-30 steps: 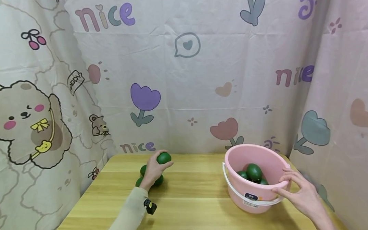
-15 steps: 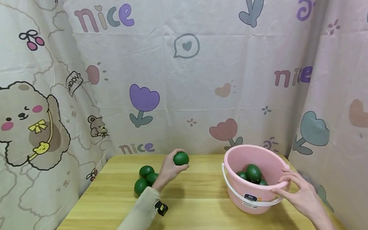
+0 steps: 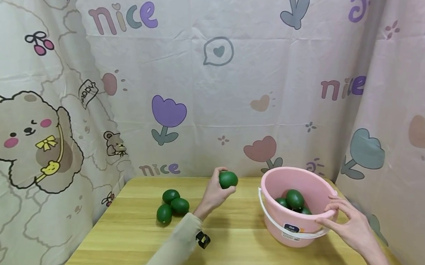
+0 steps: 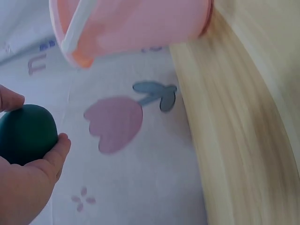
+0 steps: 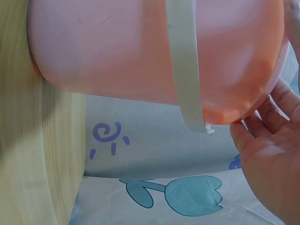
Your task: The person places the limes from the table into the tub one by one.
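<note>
My left hand (image 3: pixel 215 192) holds a smooth dark green lime-like fruit (image 3: pixel 228 180) between thumb and fingers, raised above the table and left of the pink bucket (image 3: pixel 289 226). In the left wrist view the same fruit (image 4: pixel 29 133) sits between the fingertips. My right hand (image 3: pixel 352 223) grips the bucket's right rim, with the thumb outside and the fingers over the edge. Inside the bucket lie several green fruits (image 3: pixel 295 199), partly hidden by its wall. Three more green fruits, one of them nearest my left forearm (image 3: pixel 180 206), rest close together on the table at left.
The bucket's white handle (image 3: pixel 283 229) hangs down across its front. A light wooden table (image 3: pixel 129 239) carries everything. Patterned curtains (image 3: pixel 213 109) stand behind the table and along both sides.
My left hand has carried the green fruit rightward, away from the three on the table and toward the bucket. The right hand stays at the bucket's rim.
</note>
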Demonstrator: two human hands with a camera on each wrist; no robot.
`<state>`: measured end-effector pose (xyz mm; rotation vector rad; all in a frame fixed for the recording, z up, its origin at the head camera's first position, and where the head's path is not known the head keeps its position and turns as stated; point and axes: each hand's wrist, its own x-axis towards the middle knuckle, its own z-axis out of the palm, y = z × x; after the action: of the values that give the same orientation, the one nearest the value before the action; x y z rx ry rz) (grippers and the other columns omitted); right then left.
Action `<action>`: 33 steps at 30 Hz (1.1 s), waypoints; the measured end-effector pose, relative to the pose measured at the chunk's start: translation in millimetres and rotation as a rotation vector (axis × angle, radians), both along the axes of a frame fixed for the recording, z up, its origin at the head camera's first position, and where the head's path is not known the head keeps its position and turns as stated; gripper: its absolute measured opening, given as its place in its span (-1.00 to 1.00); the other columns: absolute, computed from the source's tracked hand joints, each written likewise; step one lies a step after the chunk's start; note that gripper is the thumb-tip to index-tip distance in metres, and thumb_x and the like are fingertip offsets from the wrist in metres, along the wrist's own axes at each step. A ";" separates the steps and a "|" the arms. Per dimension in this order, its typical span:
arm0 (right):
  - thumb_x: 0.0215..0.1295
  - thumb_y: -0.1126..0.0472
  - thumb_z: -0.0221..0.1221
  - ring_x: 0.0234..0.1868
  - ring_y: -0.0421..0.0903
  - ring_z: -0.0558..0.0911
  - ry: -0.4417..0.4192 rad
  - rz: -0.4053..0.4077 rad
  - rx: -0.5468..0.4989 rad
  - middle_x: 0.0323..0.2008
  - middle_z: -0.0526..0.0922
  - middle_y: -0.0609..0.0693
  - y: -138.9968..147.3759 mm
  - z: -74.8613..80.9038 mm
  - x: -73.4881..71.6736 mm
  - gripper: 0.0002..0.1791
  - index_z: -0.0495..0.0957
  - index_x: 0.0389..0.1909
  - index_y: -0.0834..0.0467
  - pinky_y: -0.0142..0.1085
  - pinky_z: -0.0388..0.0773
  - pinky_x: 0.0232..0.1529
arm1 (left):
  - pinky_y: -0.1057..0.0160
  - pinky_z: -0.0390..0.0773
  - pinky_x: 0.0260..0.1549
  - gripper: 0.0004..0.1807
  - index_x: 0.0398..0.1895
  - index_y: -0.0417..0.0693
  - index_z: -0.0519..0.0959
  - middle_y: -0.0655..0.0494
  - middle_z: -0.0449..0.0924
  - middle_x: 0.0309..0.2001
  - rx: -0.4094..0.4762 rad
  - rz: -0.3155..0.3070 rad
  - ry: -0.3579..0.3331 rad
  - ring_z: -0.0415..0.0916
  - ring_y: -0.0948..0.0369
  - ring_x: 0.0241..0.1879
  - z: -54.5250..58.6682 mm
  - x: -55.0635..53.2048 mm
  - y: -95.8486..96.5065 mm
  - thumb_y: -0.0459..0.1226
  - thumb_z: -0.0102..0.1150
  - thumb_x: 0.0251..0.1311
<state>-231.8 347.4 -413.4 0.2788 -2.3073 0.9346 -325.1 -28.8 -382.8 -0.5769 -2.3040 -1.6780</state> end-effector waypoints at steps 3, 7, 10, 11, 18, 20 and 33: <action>-0.13 0.13 0.55 0.10 -0.80 0.15 0.008 0.004 -0.002 0.13 0.40 -0.48 -0.3 -0.6 -0.5 -0.63 0.60 -0.32 0.03 -0.78 -0.04 0.07 | 0.19 0.61 -0.29 -0.38 0.21 -0.01 0.34 -0.13 0.50 0.03 -0.005 -0.017 0.029 0.52 0.09 -0.18 -13.4 -9.8 14.8 -0.26 0.34 0.05; -0.10 0.11 0.54 0.11 -0.80 0.12 -0.008 -0.006 -0.002 0.18 0.43 -0.34 0.2 -1.3 -0.1 -0.65 0.60 -0.31 0.02 -0.75 -0.05 0.12 | 0.22 0.64 -0.20 -0.39 0.20 0.00 0.43 -0.04 0.46 0.05 -0.011 -0.024 0.103 0.50 0.15 -0.12 -12.4 -3.5 36.7 -0.26 0.41 0.04; -0.06 0.09 0.52 0.11 -0.78 0.10 -0.034 -0.018 -0.001 0.22 0.44 -0.22 0.5 -1.7 0.8 -0.67 0.59 -0.31 -0.01 -0.69 -0.05 0.17 | 0.27 0.64 -0.13 -0.38 0.19 0.04 0.46 -0.01 0.44 0.07 0.026 -0.036 0.169 0.50 0.18 -0.06 -13.8 0.8 52.3 -0.28 0.46 0.02; -0.06 0.08 0.52 0.11 -0.78 0.10 -0.038 -0.020 -0.001 0.21 0.44 -0.21 0.5 -1.9 1.0 -0.67 0.59 -0.31 -0.01 -0.68 -0.04 0.18 | 0.29 0.64 -0.10 -0.37 0.20 0.04 0.45 -0.01 0.44 0.08 0.048 -0.049 0.189 0.51 0.18 -0.04 -14.4 2.2 56.9 -0.30 0.46 0.02; -0.10 0.10 0.54 0.07 -0.79 0.12 -0.010 -0.022 -0.004 0.15 0.42 -0.37 -0.3 -3.4 0.5 -0.67 0.60 -0.33 -0.01 -0.74 -0.02 0.03 | 0.35 0.59 0.02 -0.35 0.21 -0.12 0.37 -0.06 0.49 0.11 0.132 -0.131 0.293 0.56 0.13 0.06 -17.2 8.1 81.3 -0.43 0.43 0.02; -0.12 0.11 0.55 0.07 -0.79 0.13 0.004 -0.016 -0.008 0.12 0.42 -0.42 -1.0 -4.9 0.6 -0.66 0.60 -0.34 0.01 -0.76 -0.02 0.00 | 0.36 0.57 0.05 -0.34 0.22 -0.11 0.38 -0.04 0.47 0.12 0.130 -0.129 0.309 0.55 0.15 0.08 -18.2 10.1 86.2 -0.46 0.42 0.02; -0.14 0.14 0.56 0.08 -0.79 0.15 0.037 -0.012 -0.013 0.10 0.40 -0.47 0.1 -4.2 -0.1 -0.66 0.59 -0.37 -0.02 -0.78 -0.02 0.00 | 0.37 0.56 0.01 -0.26 0.34 0.32 0.37 0.21 0.51 0.11 -0.007 -0.054 0.288 0.51 0.37 0.01 -17.4 13.4 108.7 -0.18 0.45 0.07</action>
<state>-231.9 347.5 -417.7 0.2744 -2.2662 0.9315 -311.7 79.9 -400.2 -0.8290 -2.1068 -1.4973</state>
